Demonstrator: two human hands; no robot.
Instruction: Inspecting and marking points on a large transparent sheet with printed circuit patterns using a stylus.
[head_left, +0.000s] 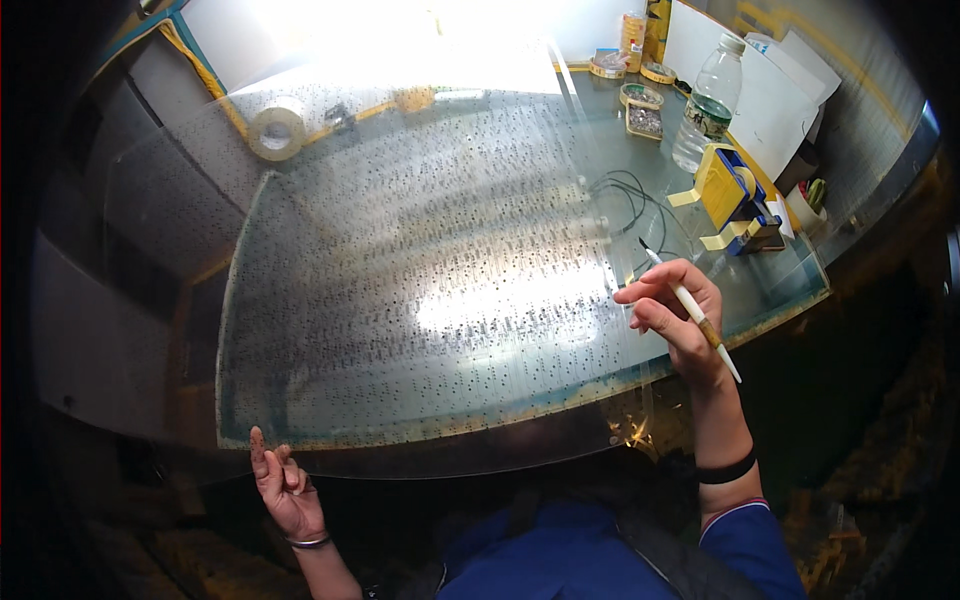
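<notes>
A large transparent sheet covered with small dark dots and marks lies over a glass-topped table. My right hand is above the sheet's right edge, closed around a slim white brush with a brown band. The brush's dark tip points up and away to the left, and its tapered end points back toward my wrist. My left hand is at the sheet's near left corner. Its index finger is stretched out and the other fingers are loosely bent, with nothing visible in them.
Toward the back right are a clear plastic bottle, a blue and yellow tape dispenser, a small dish and thin black cables. A tape roll is at the far left. Bright light glares off the sheet.
</notes>
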